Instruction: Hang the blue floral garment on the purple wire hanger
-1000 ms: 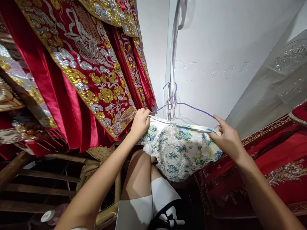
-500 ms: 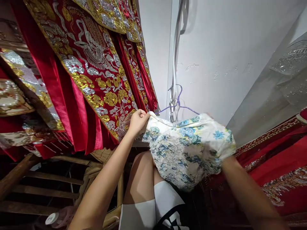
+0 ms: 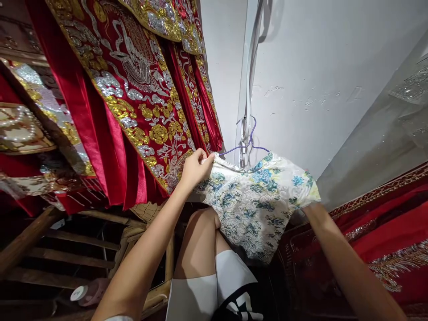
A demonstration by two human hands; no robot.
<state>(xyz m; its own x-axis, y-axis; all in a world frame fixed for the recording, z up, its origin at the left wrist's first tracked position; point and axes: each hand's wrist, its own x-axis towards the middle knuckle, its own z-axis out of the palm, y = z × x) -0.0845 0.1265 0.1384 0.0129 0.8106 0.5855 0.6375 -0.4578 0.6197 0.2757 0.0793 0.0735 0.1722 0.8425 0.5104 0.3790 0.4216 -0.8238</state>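
Observation:
A short-sleeved white blouse (image 3: 247, 214) with blue and green flowers hangs spread in front of me. The purple hanger (image 3: 250, 140) shows above its neckline, and both hanger ends are hidden by the cloth. My left hand (image 3: 197, 168) is closed on the blouse at the left shoulder, thumb and fingers pinching the edge by the collar. On the other side, my right forearm (image 3: 337, 249) reaches up to the right sleeve (image 3: 306, 189). The cloth covers my right hand, so its fingers do not show.
Red gowns with gold and silver embroidery (image 3: 157, 133) hang at the left. A pale strap (image 3: 249, 89) runs down the white wall (image 3: 317, 67) behind the hanger. Lower left are a wooden chair (image 3: 73, 261) and a bottle (image 3: 90, 292). More red cloth (image 3: 394, 227) lies at the right.
The blouse's right shoulder and sleeve have moved inward to the left, along with my right arm. More of the hanger's right arm is covered. My left hand keeps its pinch.

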